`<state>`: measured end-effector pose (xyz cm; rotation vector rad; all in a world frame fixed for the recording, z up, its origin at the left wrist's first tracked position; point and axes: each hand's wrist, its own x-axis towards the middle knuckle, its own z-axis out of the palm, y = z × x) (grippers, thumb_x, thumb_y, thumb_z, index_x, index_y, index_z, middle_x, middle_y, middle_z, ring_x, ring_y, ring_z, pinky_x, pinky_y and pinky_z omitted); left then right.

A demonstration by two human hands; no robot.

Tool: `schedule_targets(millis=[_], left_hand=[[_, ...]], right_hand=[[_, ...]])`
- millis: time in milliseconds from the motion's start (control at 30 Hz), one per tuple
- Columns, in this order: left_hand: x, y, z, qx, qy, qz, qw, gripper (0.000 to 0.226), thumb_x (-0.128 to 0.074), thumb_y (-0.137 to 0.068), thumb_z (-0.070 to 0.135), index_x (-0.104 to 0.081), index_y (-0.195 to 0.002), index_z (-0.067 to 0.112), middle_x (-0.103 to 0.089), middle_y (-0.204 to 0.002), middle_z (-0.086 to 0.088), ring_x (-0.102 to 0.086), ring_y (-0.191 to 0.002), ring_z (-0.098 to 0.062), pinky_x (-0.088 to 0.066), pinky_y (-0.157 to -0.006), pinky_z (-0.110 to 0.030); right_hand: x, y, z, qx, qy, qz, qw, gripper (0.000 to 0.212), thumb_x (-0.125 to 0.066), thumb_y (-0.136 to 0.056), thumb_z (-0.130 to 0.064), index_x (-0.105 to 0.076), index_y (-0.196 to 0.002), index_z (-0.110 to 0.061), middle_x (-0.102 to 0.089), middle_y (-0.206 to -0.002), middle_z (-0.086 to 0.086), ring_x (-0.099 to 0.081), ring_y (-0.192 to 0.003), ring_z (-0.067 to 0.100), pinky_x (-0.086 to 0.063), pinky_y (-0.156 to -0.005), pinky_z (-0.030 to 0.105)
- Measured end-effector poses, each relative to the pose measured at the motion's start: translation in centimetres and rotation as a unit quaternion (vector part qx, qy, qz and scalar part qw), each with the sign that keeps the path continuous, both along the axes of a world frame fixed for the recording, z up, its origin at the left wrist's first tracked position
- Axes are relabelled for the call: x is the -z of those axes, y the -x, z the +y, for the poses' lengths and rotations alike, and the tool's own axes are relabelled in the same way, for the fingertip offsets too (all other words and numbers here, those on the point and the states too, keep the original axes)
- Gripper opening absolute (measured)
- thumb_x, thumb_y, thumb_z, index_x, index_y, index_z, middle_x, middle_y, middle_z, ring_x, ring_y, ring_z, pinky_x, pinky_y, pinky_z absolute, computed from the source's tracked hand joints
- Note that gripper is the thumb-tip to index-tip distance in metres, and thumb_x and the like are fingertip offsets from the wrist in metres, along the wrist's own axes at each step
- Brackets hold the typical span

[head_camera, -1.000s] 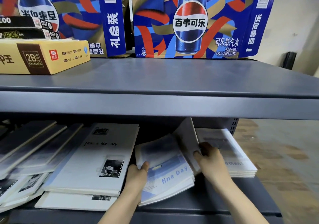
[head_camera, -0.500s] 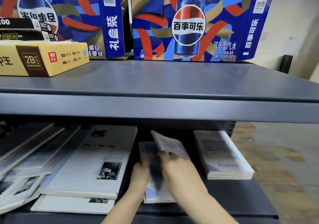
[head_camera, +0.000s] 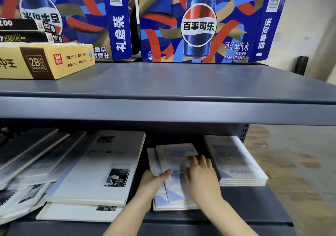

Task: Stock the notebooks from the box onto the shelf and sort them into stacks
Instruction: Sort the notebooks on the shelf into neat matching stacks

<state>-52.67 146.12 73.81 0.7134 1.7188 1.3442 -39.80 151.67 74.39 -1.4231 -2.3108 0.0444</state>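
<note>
- L hand (head_camera: 154, 181): grips the left edge of the blue notebook stack (head_camera: 163, 199). Thumb lies over the cover; other fingers hidden behind the stack's side.
- R hand (head_camera: 201, 178): fingers fairly straight & spread, lying flat on the top notebook (head_camera: 174, 154). Nothing held; a bit blurred.
- Top notebook sits skewed vs. the ones under it, so the stack's edges aren't flush. Its far end shows past the R fingertips.
- Stack lies on the lower shelf (head_camera: 254, 208), between the two hands.
- Just right of R hand: neat "Moment" stack (head_camera: 236, 163), not touching the hand.
- Just left of L hand: bigger white "Time Memory" notebooks (head_camera: 101, 168), piled, w/ a b&w film-strip photo on the cover.
- Further left of L hand: slanted notebooks (head_camera: 31, 154) leaning over one another.
- Above both hands: upper shelf (head_camera: 163, 108), w/ Pepsi cartons (head_camera: 200, 26) along the back.
- Up & left of L hand: yellow 2B eraser box (head_camera: 45, 61), w/ black boxes (head_camera: 21, 30) at its far side; can't tell if they rest on it.
</note>
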Motion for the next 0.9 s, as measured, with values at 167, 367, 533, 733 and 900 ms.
schedule_targets(millis=[167, 367, 533, 733, 900], left_hand=[[0.6, 0.1, 0.3, -0.004, -0.001, 0.005, 1.0, 0.05, -0.065, -0.087, 0.026, -0.046, -0.127, 0.004, -0.05, -0.103, 0.001, -0.045, -0.095, -0.012, -0.033, -0.081, -0.023], [0.6, 0.1, 0.3, -0.016, -0.006, -0.012, 1.0, 0.05, -0.059, -0.09, 0.031, -0.042, -0.131, 0.007, -0.053, -0.121, -0.004, -0.049, -0.112, -0.022, -0.033, -0.083, -0.024], [0.2, -0.2, -0.3, -0.002, -0.049, -0.014, 0.999, 0.013, -0.058, -0.092, 0.017, -0.05, -0.103, 0.018, -0.059, -0.093, 0.007, -0.052, -0.083, -0.008, -0.038, -0.075, -0.022], [-1.3, 0.1, -0.4, 0.002, -0.137, 0.056, 0.989, 0.037, -0.061, -0.089, 0.013, -0.051, -0.124, 0.017, -0.063, -0.114, 0.005, -0.057, -0.109, -0.013, -0.039, -0.093, -0.025], [-3.0, 0.5, 0.5, 0.042, -0.173, 0.097, 0.979, 0.035, -0.058, -0.089, 0.003, -0.048, -0.118, 0.019, -0.062, -0.105, 0.009, -0.058, -0.101, -0.009, -0.041, -0.084, -0.014]], right_hand=[[1.4, -0.4, 1.1, 0.066, 0.121, -0.027, 0.99, 0.044, -0.042, -0.092, -0.037, -0.041, -0.126, -0.01, -0.048, -0.125, 0.012, -0.047, -0.117, 0.033, -0.041, -0.092, 0.038], [2.1, -0.2, 0.9, 0.019, 0.165, 0.033, 0.986, 0.051, -0.047, -0.089, -0.051, -0.043, -0.121, -0.012, -0.047, -0.12, 0.008, -0.044, -0.117, 0.029, -0.039, -0.089, 0.035], [1.6, -0.4, 1.6, 0.047, 0.266, 0.132, 0.954, 0.041, -0.054, -0.09, -0.038, -0.043, -0.114, -0.007, -0.049, -0.118, 0.012, -0.047, -0.117, 0.035, -0.038, -0.094, 0.034], [-0.7, -2.0, 3.0, -0.027, 0.366, 0.369, 0.854, 0.043, -0.063, -0.085, -0.045, -0.065, -0.1, -0.005, -0.072, -0.094, 0.006, -0.068, -0.082, 0.019, -0.052, -0.064, 0.022], [-2.0, -3.0, 3.5, -0.072, 0.288, 0.419, 0.858, 0.056, -0.067, -0.066, -0.055, -0.058, -0.104, -0.016, -0.069, -0.103, 0.003, -0.065, -0.097, 0.02, -0.052, -0.09, 0.044]])
